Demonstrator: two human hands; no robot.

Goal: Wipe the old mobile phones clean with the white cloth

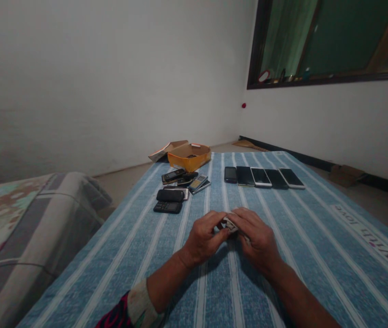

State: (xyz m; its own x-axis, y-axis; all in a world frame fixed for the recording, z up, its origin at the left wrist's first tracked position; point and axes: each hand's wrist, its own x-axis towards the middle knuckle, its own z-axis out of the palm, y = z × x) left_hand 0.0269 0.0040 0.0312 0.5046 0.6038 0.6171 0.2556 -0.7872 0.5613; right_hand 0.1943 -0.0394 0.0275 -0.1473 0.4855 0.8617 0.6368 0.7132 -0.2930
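Observation:
Both of my hands meet over the middle of the blue striped cloth (pixel 129 255). My left hand (pixel 202 239) and my right hand (pixel 253 234) are both closed around a small silvery phone (pixel 230 224), which shows only between the fingertips. Most of the phone is hidden by my fingers. Farther out on the left lies a cluster of several small keypad phones (pixel 176 189). A row of several smartphones (pixel 264 177) lies flat side by side at the far right.
An open orange cardboard box (pixel 189 157) with its lid beside it stands at the cloth's far edge. A folded patterned blanket (pixel 26 223) lies at the left. White walls and a dark-framed window (pixel 330 41) stand behind.

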